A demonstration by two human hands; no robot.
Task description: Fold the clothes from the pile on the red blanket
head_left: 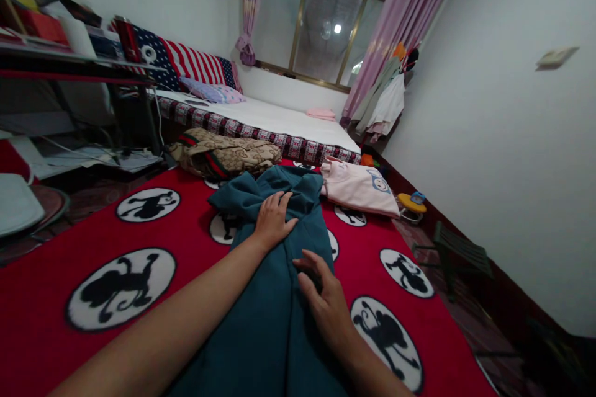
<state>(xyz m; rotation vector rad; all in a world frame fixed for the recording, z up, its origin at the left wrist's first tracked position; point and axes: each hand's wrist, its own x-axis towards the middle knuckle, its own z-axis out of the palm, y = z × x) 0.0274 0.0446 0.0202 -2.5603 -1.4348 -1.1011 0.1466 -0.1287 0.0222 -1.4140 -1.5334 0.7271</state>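
Observation:
A dark teal garment (pixel 261 298) lies lengthwise in front of me on a red blanket (pixel 195 273) printed with black monkey figures in white circles. Its far end is bunched and wrinkled, while the near part lies flatter with a long seam or edge down the middle. My left hand (pixel 274 218) rests flat on the wrinkled far part, fingers stretched out. Nearer to me, my right hand (pixel 321 291) is over the garment's right side with its fingers apart and curved, holding nothing. Whether its fingertips touch the cloth, I cannot tell.
Beyond the garment lie a brown patterned bundle (pixel 228 154) and a folded pink garment (pixel 358 186). A bed (pixel 261 115) stands under the window. At left is a cluttered desk (pixel 79 62); at right, a yellow stool (pixel 411 202) and a dark folding stool (pixel 460 251).

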